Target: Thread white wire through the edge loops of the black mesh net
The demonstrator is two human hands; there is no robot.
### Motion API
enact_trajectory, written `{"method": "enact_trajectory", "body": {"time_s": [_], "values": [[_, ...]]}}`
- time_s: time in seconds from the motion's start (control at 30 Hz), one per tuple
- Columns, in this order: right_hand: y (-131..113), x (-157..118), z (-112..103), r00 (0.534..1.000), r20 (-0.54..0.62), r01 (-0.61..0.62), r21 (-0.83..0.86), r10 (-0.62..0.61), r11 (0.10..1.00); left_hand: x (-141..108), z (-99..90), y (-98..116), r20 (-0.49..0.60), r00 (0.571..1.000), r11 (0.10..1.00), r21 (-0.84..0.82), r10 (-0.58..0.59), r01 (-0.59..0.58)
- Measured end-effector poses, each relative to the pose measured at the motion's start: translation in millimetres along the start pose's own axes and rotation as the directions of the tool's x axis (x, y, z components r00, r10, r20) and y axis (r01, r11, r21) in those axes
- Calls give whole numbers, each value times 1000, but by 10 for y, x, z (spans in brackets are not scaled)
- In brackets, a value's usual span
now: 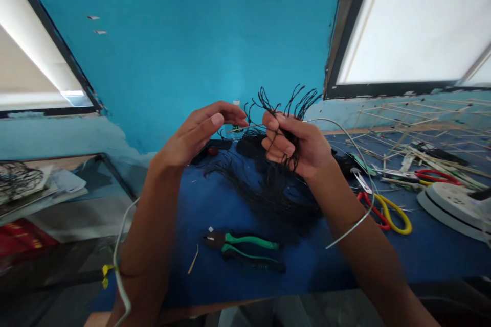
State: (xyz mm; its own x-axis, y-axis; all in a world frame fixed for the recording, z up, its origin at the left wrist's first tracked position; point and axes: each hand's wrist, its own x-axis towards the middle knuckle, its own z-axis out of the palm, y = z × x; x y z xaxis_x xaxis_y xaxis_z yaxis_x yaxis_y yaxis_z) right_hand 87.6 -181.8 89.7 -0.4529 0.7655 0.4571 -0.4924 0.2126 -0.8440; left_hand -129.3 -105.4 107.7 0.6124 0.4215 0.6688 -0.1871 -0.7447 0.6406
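Observation:
My right hand (307, 145) is closed around a gathered bunch of black knotted netting (307, 102), whose loops stick up above the fingers. A thin pale wire (355, 145) passes through that same grip. One end of it points left toward my other hand; the rest curves right and down over my forearm. My left hand (192, 135) is raised beside the wire's tip, with thumb and fingers apart and nothing visibly held. Below both hands, more black netting (264, 194) lies heaped on the blue tabletop (184, 245). Pliers with green-and-black handles (249, 250) rest in front of the heap.
Scissors with red and yellow handles (393, 214) lie to the right, near a white round-edged device (448, 207). Thin sticks (414, 117) clutter the far right. A plastic bottle (237, 130) stands behind my hands. A white cable (118, 265) hangs by my left forearm.

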Motion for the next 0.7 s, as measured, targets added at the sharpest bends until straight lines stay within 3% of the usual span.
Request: {"method": "enact_trajectory", "body": {"time_s": [0.03, 0.1, 0.13, 0.17, 0.2, 0.27, 0.33, 0.4, 0.5, 0.7], "values": [[-19, -10, -1, 1000, -7, 3, -2, -3, 1000, 4, -18, -20, -77, 996, 995, 93, 52, -44], [-57, -30, -5, 1000, -22, 12, -6, -12, 1000, 9, -50, -44, -263, 938, 948, 280, 226, -150], [-75, -40, -6, 999, -28, 17, -7, -17, 1000, 7, -70, -51, -305, 905, 926, 324, 297, -195], [-93, -49, -8, 999, -33, 23, -7, -23, 1000, 3, -91, -57, -291, 901, 922, 314, 321, -227], [-109, -58, -9, 999, -37, 29, -4, -30, 1000, -4, -113, -63, -225, 932, 940, 256, 284, -224], [-139, -72, -12, 999, -37, 40, 5, -40, 999, -22, -150, -75, -10, 998, 991, 115, 63, -62], [-159, -82, -20, 998, -31, 49, 10, -49, 999, -35, -164, -86, 120, 977, 983, 81, -174, 165], [-170, -88, -36, 998, -21, 56, 8, -56, 998, -38, -155, -92, 124, 946, 954, 74, -298, 291], [-178, -90, -70, 998, -20, 54, -15, -55, 998, -24, -110, -78, 119, 931, 938, 34, -346, 344], [-210, -108, -129, 992, -109, 53, -90, -63, 995, 21, 62, 37, 109, 942, 948, 50, -318, 314]]}}
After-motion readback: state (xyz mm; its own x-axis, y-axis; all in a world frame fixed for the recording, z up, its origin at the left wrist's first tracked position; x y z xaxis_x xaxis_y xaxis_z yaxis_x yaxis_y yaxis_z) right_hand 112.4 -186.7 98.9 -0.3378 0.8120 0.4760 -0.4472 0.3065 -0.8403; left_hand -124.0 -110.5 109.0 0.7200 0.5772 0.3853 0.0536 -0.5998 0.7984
